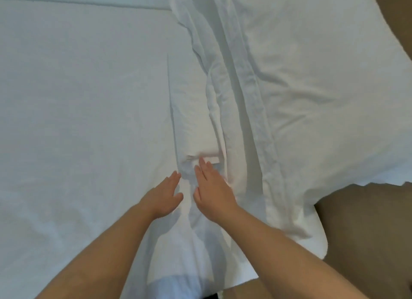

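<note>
A white bed sheet (78, 102) covers the bed on the left. A folded band of white linen (196, 120) runs from the top down the middle, creased along its length. My left hand (163, 197) lies flat on the sheet beside the band's near end, fingers straight. My right hand (211, 191) presses flat on the wrinkled near part of the band, fingers straight and pointing away from me. A white pillow (312, 75) lies to the right of the band, its flat hemmed edge running along it.
Brown floor (367, 232) shows at the lower right beyond the bed's corner and at the top right. A bit of light blue clothing (171, 285) appears at the bottom between my forearms.
</note>
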`<state>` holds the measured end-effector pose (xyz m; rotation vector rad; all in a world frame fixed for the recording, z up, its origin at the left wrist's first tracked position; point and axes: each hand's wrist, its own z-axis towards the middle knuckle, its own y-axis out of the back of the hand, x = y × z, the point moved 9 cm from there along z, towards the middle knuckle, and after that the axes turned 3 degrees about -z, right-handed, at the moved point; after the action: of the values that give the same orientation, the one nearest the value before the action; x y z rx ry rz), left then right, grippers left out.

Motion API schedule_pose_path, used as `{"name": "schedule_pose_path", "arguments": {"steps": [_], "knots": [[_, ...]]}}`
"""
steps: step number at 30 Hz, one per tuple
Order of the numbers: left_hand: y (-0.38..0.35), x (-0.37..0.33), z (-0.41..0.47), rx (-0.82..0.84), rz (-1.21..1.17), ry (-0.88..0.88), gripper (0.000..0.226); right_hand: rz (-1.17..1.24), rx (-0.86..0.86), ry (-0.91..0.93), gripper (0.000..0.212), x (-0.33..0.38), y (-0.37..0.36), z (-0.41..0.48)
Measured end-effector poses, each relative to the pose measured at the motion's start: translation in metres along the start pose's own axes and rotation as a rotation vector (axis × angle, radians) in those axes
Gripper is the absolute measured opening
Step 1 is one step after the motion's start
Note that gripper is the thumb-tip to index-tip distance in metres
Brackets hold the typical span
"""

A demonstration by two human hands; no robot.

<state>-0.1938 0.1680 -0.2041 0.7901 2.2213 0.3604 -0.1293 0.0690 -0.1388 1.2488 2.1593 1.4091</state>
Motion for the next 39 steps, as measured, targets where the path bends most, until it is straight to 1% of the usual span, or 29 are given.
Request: {"name": "schedule_pose_path", "arguments": {"steps": [2, 4, 7, 10, 11, 13, 15, 17, 19, 21, 23, 26, 28, 31, 35, 39], "knots": [[-0.008, 0.017, -0.007, 0.049, 0.239, 0.063, 0.072, -0.046, 0.098, -0.03, 0.063, -0.005, -0.038, -0.024], [-0.021, 0.037, -0.01, 0.096, 0.419, 0.083, 0.081, -0.039, 0.197, -0.113, 0.068, -0.013, -0.086, -0.044], [-0.052, 0.076, -0.016, 0.166, 0.621, 0.052, 0.099, 0.064, 0.323, -0.288, 0.088, -0.02, -0.162, -0.067], [-0.084, 0.12, -0.023, 0.208, 0.801, 0.018, 0.116, 0.164, 0.384, -0.478, 0.11, -0.014, -0.232, -0.091], [-0.092, 0.13, -0.023, 0.201, 0.854, 0.007, 0.121, 0.161, 0.368, -0.534, 0.115, -0.012, -0.248, -0.099], [-0.099, 0.142, -0.022, 0.172, 0.939, -0.003, 0.128, 0.138, 0.281, -0.617, 0.119, -0.009, -0.27, -0.112], [-0.101, 0.147, -0.019, 0.139, 0.986, -0.007, 0.131, 0.187, 0.178, -0.675, 0.117, -0.012, -0.28, -0.121], [-0.105, 0.144, -0.021, 0.13, 1.03, -0.016, 0.132, 0.248, 0.149, -0.721, 0.115, -0.016, -0.287, -0.135], [-0.118, 0.135, -0.026, 0.144, 1.072, -0.063, 0.13, 0.293, 0.171, -0.761, 0.115, -0.019, -0.298, -0.153], [-0.143, 0.116, -0.035, 0.2, 1.145, -0.181, 0.126, 0.363, 0.207, -0.813, 0.113, -0.023, -0.308, -0.179], [-0.169, 0.099, -0.046, 0.278, 1.197, -0.292, 0.122, 0.316, 0.261, -0.834, 0.109, -0.025, -0.312, -0.205], [-0.215, 0.063, -0.066, 0.379, 1.274, -0.463, 0.114, 0.216, 0.27, -0.881, 0.104, -0.032, -0.316, -0.267], [-0.245, 0.036, -0.085, 0.41, 1.323, -0.553, 0.113, 0.234, 0.275, -0.942, 0.102, -0.033, -0.323, -0.316], [-0.286, -0.006, -0.122, 0.449, 1.376, -0.653, 0.113, 0.297, 0.258, -1.084, 0.102, -0.035, -0.331, -0.394], [-0.341, -0.059, -0.184, 0.517, 1.429, -0.777, 0.106, 0.305, 0.199, -1.283, 0.096, -0.029, -0.339, -0.511], [-0.404, -0.101, -0.256, 0.558, 1.447, -0.933, 0.105, 0.319, 0.231, -1.425, 0.092, -0.017, -0.352, -0.636]]}}
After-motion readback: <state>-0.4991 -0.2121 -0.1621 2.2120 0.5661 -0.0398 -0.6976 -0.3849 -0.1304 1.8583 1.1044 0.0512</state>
